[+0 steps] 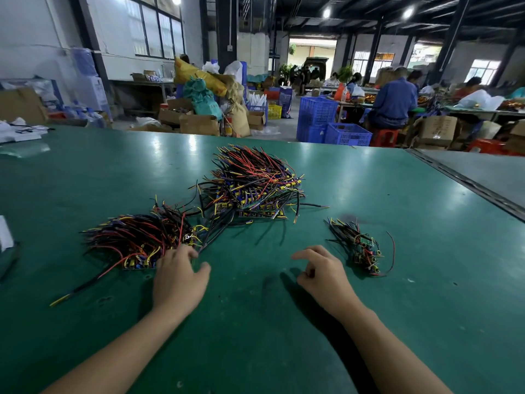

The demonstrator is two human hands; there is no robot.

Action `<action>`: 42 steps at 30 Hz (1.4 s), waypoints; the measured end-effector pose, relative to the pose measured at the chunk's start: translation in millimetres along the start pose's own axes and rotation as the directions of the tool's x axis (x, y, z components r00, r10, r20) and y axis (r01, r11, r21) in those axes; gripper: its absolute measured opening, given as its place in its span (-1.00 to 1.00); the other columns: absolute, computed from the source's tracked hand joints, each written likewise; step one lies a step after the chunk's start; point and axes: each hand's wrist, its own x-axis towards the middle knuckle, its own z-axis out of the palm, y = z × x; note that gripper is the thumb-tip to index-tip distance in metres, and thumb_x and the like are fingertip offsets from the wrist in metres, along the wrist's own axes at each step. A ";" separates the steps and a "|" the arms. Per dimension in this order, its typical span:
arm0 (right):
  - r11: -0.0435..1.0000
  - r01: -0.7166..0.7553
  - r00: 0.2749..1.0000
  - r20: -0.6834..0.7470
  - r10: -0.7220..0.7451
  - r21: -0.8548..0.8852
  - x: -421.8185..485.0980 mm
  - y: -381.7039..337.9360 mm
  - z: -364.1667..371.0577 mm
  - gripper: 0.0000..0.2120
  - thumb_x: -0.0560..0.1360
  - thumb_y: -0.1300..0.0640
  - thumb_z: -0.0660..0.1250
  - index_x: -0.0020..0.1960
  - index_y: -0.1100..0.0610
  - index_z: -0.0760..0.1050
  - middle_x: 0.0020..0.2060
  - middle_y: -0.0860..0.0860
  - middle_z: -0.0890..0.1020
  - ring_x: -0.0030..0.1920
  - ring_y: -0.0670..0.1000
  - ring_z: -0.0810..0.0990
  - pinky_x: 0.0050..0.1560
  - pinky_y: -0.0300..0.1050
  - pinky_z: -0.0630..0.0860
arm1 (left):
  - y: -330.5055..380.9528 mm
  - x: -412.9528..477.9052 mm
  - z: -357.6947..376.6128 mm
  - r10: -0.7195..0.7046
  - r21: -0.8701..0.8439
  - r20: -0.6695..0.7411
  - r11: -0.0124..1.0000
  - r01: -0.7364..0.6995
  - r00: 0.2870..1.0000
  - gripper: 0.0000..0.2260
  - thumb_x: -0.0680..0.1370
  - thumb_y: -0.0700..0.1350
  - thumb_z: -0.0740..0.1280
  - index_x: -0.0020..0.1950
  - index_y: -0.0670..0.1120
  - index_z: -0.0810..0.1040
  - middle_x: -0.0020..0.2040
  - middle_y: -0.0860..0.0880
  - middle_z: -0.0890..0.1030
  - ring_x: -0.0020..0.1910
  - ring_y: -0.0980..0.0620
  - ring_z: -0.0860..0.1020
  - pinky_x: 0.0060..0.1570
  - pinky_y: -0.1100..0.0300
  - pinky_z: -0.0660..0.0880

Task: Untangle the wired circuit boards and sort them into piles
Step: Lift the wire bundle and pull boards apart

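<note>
My left hand (179, 277) lies flat, touching the ten-o'clock pile (133, 240), my right hand (321, 273) is loose and empty, and I reckon the pile is light and snaggy, best lifted by a stiff board (137, 265), not floppy wires (112, 269).

Left hand (179, 280) touches the left wired-board pile (133, 237); right hand (324, 277) hovers near the small pile (358, 247).

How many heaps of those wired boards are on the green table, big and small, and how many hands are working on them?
Big heaps of wired boards: 2, the left heap and the middle heap
Small heaps: 1, the small heap on the right
Hands: 2, the left hand and the right hand
Total: 5
</note>
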 end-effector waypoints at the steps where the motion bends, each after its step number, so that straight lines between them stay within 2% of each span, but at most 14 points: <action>1: 1.000 -0.013 1.000 -0.007 0.013 0.003 0.0 0.2 -0.8 -0.64 0.32 0.43 0.39 0.05 0.14 0.64 -0.08 -0.03 0.50 -0.41 -0.18 0.45 -0.24 -0.50 0.32 | -10.9 0.8 -7.1 0.021 0.107 -0.046 0.994 -0.016 0.999 -0.83 0.52 -0.05 0.38 -0.02 -0.02 0.40 -0.01 -0.01 0.45 -0.01 -0.05 0.43 -0.09 0.07 0.39; 5: 0.998 -0.057 0.998 -0.037 0.058 0.038 -1.9 0.0 -3.3 -0.65 0.28 0.42 0.39 -0.02 0.12 0.65 -0.18 -0.15 0.46 -0.35 -0.15 0.45 -0.28 -0.46 0.33 | -46.3 6.8 -28.1 0.011 0.438 -0.119 0.898 0.042 0.993 -0.76 0.52 0.10 0.32 -0.04 -0.06 0.42 0.03 -0.10 0.49 0.06 -0.12 0.42 -0.01 0.01 0.37; 9: 0.994 -0.093 0.996 -0.007 0.094 0.049 -1.6 0.1 -5.8 -0.69 0.32 0.39 0.38 -0.05 0.06 0.63 -0.19 -0.16 0.46 -0.39 -0.15 0.41 -0.28 -0.45 0.33 | -58.0 12.2 -32.3 -0.042 0.566 -0.119 0.818 0.102 0.992 -0.59 0.52 0.21 0.24 0.08 -0.14 0.42 0.13 -0.21 0.47 0.14 -0.21 0.40 0.03 -0.05 0.38; 15: 0.993 -0.114 0.993 0.000 0.114 0.011 -1.0 4.7 -6.3 -0.81 0.41 0.30 0.38 -0.05 0.07 0.62 -0.20 -0.17 0.48 -0.36 -0.17 0.43 -0.25 -0.48 0.32 | -55.7 5.8 -31.1 -0.108 0.643 -0.091 0.753 0.141 0.990 -0.50 0.54 0.29 0.12 0.17 -0.13 0.32 0.19 -0.22 0.44 0.18 -0.21 0.39 0.07 -0.04 0.35; 18: 0.994 -0.106 0.994 -0.003 0.106 -0.009 -0.7 6.5 -6.1 -0.85 0.43 0.27 0.39 -0.07 0.06 0.62 -0.20 -0.18 0.50 -0.31 -0.18 0.46 -0.23 -0.50 0.31 | -55.7 -0.6 -31.4 -0.104 0.626 -0.064 0.771 0.121 0.993 -0.46 0.55 0.29 0.11 0.24 -0.15 0.29 0.25 -0.23 0.40 0.20 -0.23 0.40 0.11 -0.05 0.37; 22: 0.994 -0.110 0.994 -0.014 0.111 0.005 -1.1 8.1 -5.2 -0.88 0.46 0.25 0.40 -0.09 0.06 0.63 -0.17 -0.14 0.55 -0.26 -0.19 0.48 -0.19 -0.50 0.31 | -67.5 -5.7 -41.4 -0.147 0.600 -0.043 0.787 0.143 0.988 -0.31 0.55 0.33 0.03 0.42 -0.21 0.27 0.43 -0.19 0.27 0.37 -0.19 0.27 0.28 -0.05 0.32; 25: 0.993 -0.117 0.993 -0.014 0.117 0.015 -2.0 8.3 -3.8 -0.90 0.46 0.25 0.41 -0.09 0.08 0.64 -0.17 -0.10 0.58 -0.25 -0.19 0.48 -0.19 -0.46 0.31 | -78.2 -6.9 -49.3 -0.164 0.573 -0.050 0.803 0.163 0.985 -0.31 0.56 0.32 0.04 0.42 -0.22 0.31 0.45 -0.18 0.26 0.41 -0.18 0.24 0.32 -0.06 0.29; 27: 0.993 -0.121 0.993 -0.014 0.121 0.017 -1.8 8.3 -3.3 -0.91 0.46 0.24 0.41 -0.10 0.08 0.64 -0.17 -0.09 0.59 -0.24 -0.19 0.49 -0.19 -0.44 0.31 | -82.8 -4.2 -51.8 -0.205 0.566 -0.055 0.800 0.199 0.977 -0.25 0.55 0.34 0.03 0.47 -0.25 0.23 0.48 -0.19 0.23 0.45 -0.19 0.20 0.37 -0.06 0.25; 29: 0.992 -0.123 0.992 -0.014 0.123 0.016 -1.5 8.2 -2.8 -0.91 0.47 0.24 0.40 -0.10 0.08 0.64 -0.17 -0.10 0.59 -0.23 -0.19 0.50 -0.19 -0.45 0.32 | -84.5 3.3 -53.5 -0.271 0.569 -0.019 0.789 0.233 0.962 -0.16 0.54 0.38 -0.03 0.54 -0.28 0.05 0.54 -0.21 0.13 0.50 -0.19 0.10 0.45 -0.06 0.13; 31: 0.992 -0.124 0.992 -0.016 0.124 0.010 -1.5 8.1 -2.6 -0.90 0.46 0.25 0.40 -0.11 0.07 0.64 -0.18 -0.12 0.58 -0.22 -0.18 0.50 -0.19 -0.46 0.32 | -80.0 15.1 -53.7 -0.333 0.487 0.002 0.824 0.290 0.943 -0.10 0.51 0.43 0.00 0.54 -0.29 0.03 0.54 -0.24 0.12 0.51 -0.21 0.08 0.47 -0.04 0.10; 34: 0.992 -0.124 0.992 -0.024 0.124 0.006 -1.0 7.4 -1.8 -0.90 0.45 0.27 0.40 -0.11 0.10 0.65 -0.20 -0.10 0.58 -0.22 -0.09 0.52 -0.15 -0.35 0.34 | -66.2 36.8 -54.4 -0.445 0.109 -0.033 0.888 0.446 0.895 -0.09 0.44 0.44 0.21 0.46 -0.29 0.27 0.48 -0.28 0.26 0.46 -0.24 0.18 0.39 -0.05 0.20; 37: 0.992 -0.125 0.992 -0.025 0.125 0.002 -0.5 7.4 -1.9 -0.90 0.45 0.27 0.40 -0.11 0.11 0.65 -0.18 -0.07 0.60 -0.19 -0.05 0.54 -0.09 -0.27 0.39 | -57.3 58.0 -54.0 -0.581 -0.273 0.007 0.782 0.560 0.814 -0.14 0.39 0.34 0.39 0.44 -0.25 0.32 0.47 -0.25 0.29 0.43 -0.25 0.24 0.36 -0.13 0.27; 40: 0.991 -0.135 0.991 -0.020 0.135 0.014 -0.4 8.1 -2.4 -0.89 0.46 0.27 0.39 -0.11 0.09 0.65 -0.15 -0.05 0.63 -0.13 -0.03 0.57 -0.05 -0.22 0.43 | -52.0 69.9 -54.9 -0.640 -0.396 0.013 0.702 0.592 0.768 -0.24 0.41 0.17 0.48 0.41 -0.27 0.34 0.46 -0.27 0.30 0.42 -0.27 0.27 0.37 -0.19 0.29; 42: 0.989 -0.146 0.989 -0.019 0.146 0.020 -0.4 8.5 -2.7 -0.89 0.46 0.26 0.38 -0.11 0.09 0.64 -0.14 -0.04 0.64 -0.12 -0.02 0.57 -0.04 -0.22 0.43 | -48.3 73.6 -54.3 -0.656 -0.462 -0.029 0.678 0.572 0.754 -0.49 0.41 0.03 0.52 0.13 -0.31 0.47 0.40 -0.28 0.38 0.33 -0.26 0.38 0.32 -0.13 0.35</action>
